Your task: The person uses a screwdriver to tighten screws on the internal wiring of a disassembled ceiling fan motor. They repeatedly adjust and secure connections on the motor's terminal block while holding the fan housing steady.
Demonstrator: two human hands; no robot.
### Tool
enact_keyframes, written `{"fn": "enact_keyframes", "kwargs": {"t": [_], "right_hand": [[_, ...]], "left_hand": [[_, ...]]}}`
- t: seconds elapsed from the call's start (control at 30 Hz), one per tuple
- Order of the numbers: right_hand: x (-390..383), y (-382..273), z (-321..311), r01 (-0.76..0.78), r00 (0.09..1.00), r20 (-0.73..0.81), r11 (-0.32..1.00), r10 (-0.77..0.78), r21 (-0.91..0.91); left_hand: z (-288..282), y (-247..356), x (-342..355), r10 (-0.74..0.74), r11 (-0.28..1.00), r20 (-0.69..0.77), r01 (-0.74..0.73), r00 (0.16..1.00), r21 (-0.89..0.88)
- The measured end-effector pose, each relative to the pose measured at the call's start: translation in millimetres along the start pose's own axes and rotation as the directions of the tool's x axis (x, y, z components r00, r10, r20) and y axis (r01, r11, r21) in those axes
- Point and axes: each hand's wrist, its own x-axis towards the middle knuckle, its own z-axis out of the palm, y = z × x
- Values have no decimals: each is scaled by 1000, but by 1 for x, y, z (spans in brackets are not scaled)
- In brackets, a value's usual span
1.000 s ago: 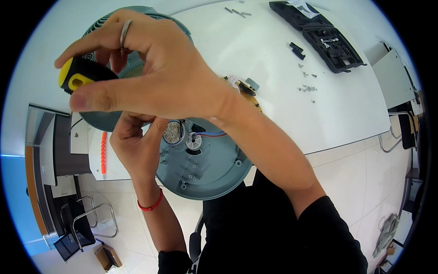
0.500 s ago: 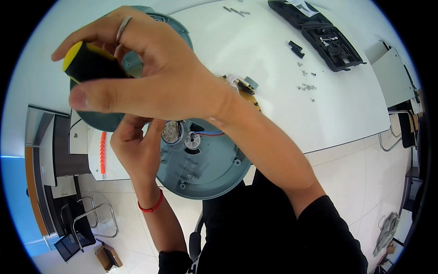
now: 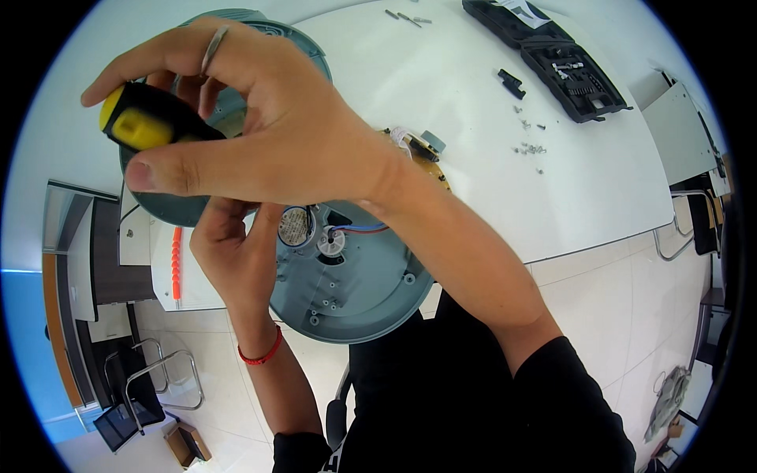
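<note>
Yellow-and-black, the driver (image 3: 162,118) looks light, stiff and best held round its thick middle, up over the far grey shell (image 3: 169,206) where the right hand (image 3: 268,126) clamps it between thumb and fingers, wrist bent, while the left hand (image 3: 236,244) curls below, fingertips hidden, its grip I cannot tell
</note>
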Motion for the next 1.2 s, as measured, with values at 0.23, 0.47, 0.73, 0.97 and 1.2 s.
{"fn": "enact_keyframes", "kwargs": {"t": [0.23,0.47,0.73,0.97,1.2], "right_hand": [[3,-9,-13,-175,977,139,981,163,79],[1,-13,-9,-96,995,35,995,96,-11],[-2,-11,-9,-104,994,-28,991,102,-84],[6,-24,-20,-284,958,-29,958,285,30],[13,-21,-41,-234,968,-1,908,250,347]], "left_hand": [[5,-10,6,55,992,-19,-57,998,-116],[12,-5,4,58,995,-69,-64,996,-77],[5,-6,4,30,999,33,-29,999,-31],[2,-6,4,68,996,41,-65,997,-58],[-6,-8,4,95,994,159,-101,983,30]]}}
